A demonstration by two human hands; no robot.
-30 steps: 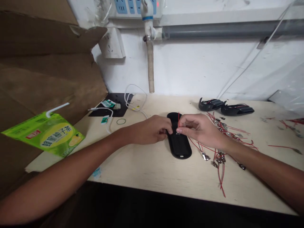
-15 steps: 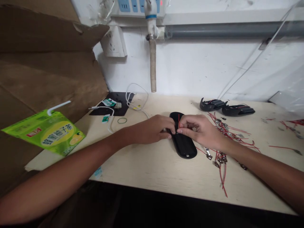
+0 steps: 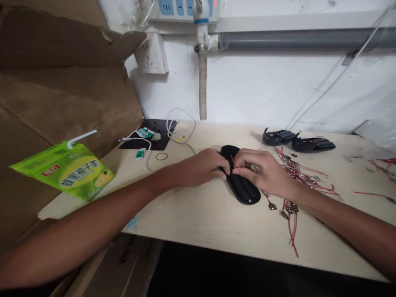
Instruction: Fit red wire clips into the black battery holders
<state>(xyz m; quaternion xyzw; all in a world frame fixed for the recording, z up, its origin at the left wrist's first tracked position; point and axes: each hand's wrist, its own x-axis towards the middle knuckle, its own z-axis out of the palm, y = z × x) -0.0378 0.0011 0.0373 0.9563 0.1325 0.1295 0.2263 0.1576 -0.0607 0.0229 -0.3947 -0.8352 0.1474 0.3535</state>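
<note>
Plywood-coloured tabletop (image 3: 198, 218) stretches across the middle of the frame, pale and lightly specked, its front edge slanting down toward the lower right over a dark space. Behind it rises a scuffed white wall (image 3: 247, 82), with a grey pipe (image 3: 293, 40) along the upper right, a ribbed hose (image 3: 202, 86) hanging at upper centre and a white socket box (image 3: 151, 55) at upper left. Brown cardboard (image 3: 62, 95) fills the left side, behind a green drink carton (image 3: 86, 171) with a bent straw. A white cable (image 3: 168, 126) loops left of centre.

Just right of centre lies a black casing (image 3: 246, 192). The left hand (image 3: 206, 169) is at its left edge, fingers curled; whether they grip cannot be told. The right hand (image 3: 261, 169) pinches a red wire (image 3: 233, 161) between thumb and forefinger above the casing. Red-wired metal tabs (image 3: 291, 208) lie scattered to the right, two black shells (image 3: 314, 144) beyond.
</note>
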